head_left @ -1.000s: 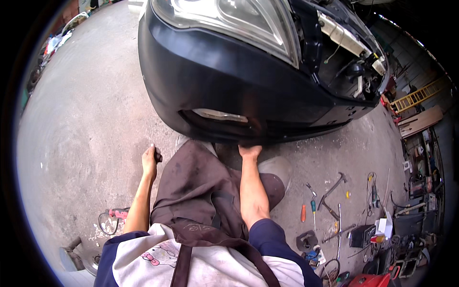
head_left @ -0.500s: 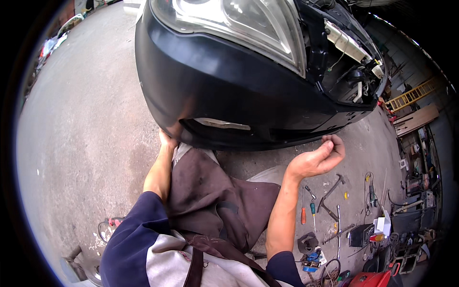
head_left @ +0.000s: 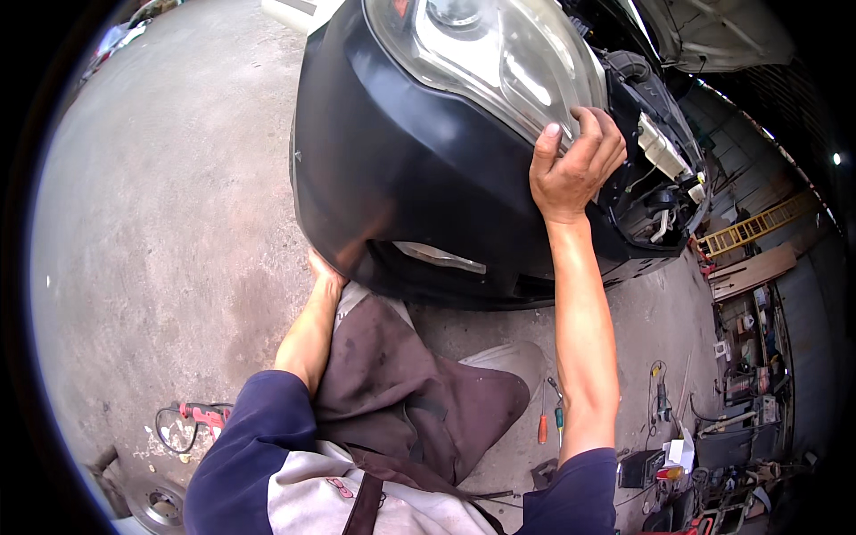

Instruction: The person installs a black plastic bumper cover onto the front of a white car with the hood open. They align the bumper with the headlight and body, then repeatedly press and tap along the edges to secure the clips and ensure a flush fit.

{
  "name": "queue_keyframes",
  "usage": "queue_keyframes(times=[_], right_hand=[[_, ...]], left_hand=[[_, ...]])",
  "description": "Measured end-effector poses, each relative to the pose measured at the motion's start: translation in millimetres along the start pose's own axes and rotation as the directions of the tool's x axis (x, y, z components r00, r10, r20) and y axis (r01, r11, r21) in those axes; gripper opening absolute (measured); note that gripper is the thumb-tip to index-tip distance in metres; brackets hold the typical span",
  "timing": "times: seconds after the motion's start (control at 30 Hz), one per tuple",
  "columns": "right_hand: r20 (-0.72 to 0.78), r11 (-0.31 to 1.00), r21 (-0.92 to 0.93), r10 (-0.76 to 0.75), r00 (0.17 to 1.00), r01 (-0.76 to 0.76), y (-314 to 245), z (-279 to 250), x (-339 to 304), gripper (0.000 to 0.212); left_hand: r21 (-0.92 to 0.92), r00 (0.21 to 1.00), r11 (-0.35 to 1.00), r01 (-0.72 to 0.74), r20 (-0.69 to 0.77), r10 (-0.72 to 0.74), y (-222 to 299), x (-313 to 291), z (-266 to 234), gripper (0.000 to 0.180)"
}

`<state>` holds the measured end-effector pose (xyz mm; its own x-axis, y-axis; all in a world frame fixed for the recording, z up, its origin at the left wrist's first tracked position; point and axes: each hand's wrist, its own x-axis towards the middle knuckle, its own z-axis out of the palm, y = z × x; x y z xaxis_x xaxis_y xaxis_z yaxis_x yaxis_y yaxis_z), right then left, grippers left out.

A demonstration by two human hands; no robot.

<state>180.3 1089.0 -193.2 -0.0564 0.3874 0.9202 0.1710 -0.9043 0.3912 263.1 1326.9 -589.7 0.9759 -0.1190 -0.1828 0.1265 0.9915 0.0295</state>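
Note:
A black front bumper (head_left: 428, 196) curves across the upper middle, on the front of a car. Above it sits a clear headlight (head_left: 473, 58). My left hand (head_left: 325, 267) holds the bumper's lower left edge; its fingertips are partly hidden behind that edge. My right hand (head_left: 580, 169) is raised over the headlight's lower right corner, where it meets the bumper. Its fingers are bent and the thumb stands apart, with nothing held between them. Whether the fingertips touch the headlight, I cannot tell. Low in the bumper is an oblong opening (head_left: 437, 257).
An exposed engine bay (head_left: 660, 169) lies to the right of the headlight. Screwdrivers (head_left: 542, 426) lie on the floor beside my right forearm. A red power tool (head_left: 207, 415) and a metal disc (head_left: 159, 506) lie at lower left. A yellow ladder (head_left: 758, 223) stands far right.
My right hand has moved up from below the bumper's lower right edge to the headlight corner, and its fingers have spread. My left hand stays at the bumper's edge. The view has shifted.

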Motion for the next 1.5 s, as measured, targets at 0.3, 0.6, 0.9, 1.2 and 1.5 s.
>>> queue_keyframes(times=[0.3, 0.6, 0.9, 1.2, 1.5], right_hand=[[-0.075, 0.946, 0.260, -0.182, 0.980, 0.196, -26.4, 39.1, 51.9, 0.013], [-0.051, 0.766, 0.500, -0.439, 0.897, 0.404, -104.0, 15.7, 81.1, 0.020], [0.083, 0.628, 0.726, -0.484, 0.871, 0.280, -57.4, 61.3, 35.3, 0.022], [0.424, 0.843, 0.528, -0.364, 0.829, 0.100, -157.3, 59.0, 74.7, 0.031], [-0.001, 0.564, 0.747, -0.529, 0.849, 0.352, -302.8, 197.8, 193.1, 0.022]], left_hand=[[-0.116, 1.000, 0.993, 0.021, 0.003, -0.021, -3.5, 8.9, -13.5, 0.066], [-0.118, 0.977, 0.991, 0.062, -0.197, -0.085, 14.2, 27.1, -39.3, 0.074], [-0.214, 0.990, 0.974, 0.075, -0.104, -0.099, -14.7, 2.2, -45.0, 0.073], [-0.179, 0.954, 0.983, 0.034, -0.289, -0.085, -0.5, 30.4, -55.0, 0.065], [-0.167, 0.948, 0.986, 0.011, -0.312, -0.063, -9.8, 9.8, -32.7, 0.063]])
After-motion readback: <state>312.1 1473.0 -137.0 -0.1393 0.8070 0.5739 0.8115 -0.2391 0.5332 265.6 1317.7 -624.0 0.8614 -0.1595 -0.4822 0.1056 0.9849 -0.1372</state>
